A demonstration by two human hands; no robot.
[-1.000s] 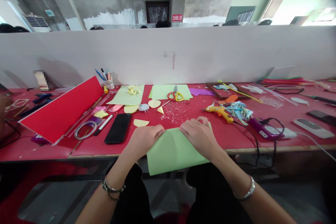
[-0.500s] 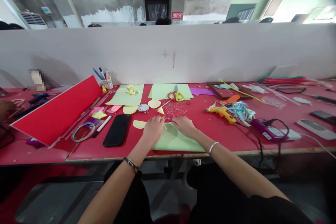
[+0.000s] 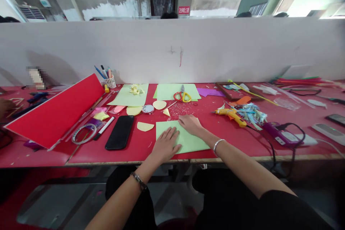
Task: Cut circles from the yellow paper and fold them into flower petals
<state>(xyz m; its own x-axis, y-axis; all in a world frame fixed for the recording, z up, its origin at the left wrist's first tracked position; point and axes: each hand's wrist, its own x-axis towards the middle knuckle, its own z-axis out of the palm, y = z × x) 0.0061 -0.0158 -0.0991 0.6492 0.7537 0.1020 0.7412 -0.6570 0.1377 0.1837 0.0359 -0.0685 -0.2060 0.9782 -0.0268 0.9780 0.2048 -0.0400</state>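
A light green sheet of paper (image 3: 190,143), apparently folded over, lies near the table's front edge. My left hand (image 3: 166,143) rests flat on its left part, fingers stretched and a little apart. At the paper's upper edge is my right hand (image 3: 191,125), its fingers bent and close together on that edge; the fingertips are partly hidden. A pale yellow half-round paper piece (image 3: 145,126) lies just left of the sheet. Beyond the hands, a small yellow paper triangle (image 3: 166,112) sits among white scraps. Red-and-yellow scissors (image 3: 182,95) rest on more green sheets (image 3: 168,91).
To the left are a black phone (image 3: 120,132), a marker (image 3: 104,128), a tape roll (image 3: 84,134) and a leaning red board (image 3: 61,111). On the right lie a yellow glue gun (image 3: 231,115), blue-white scraps (image 3: 252,114) and a purple power box (image 3: 280,133). A white partition (image 3: 229,50) stands behind.
My left hand has moved down from the paper's upper edge and spread flat on it. The right hand stays near the upper edge. The half-round piece now shows fully; the view has shifted slightly.
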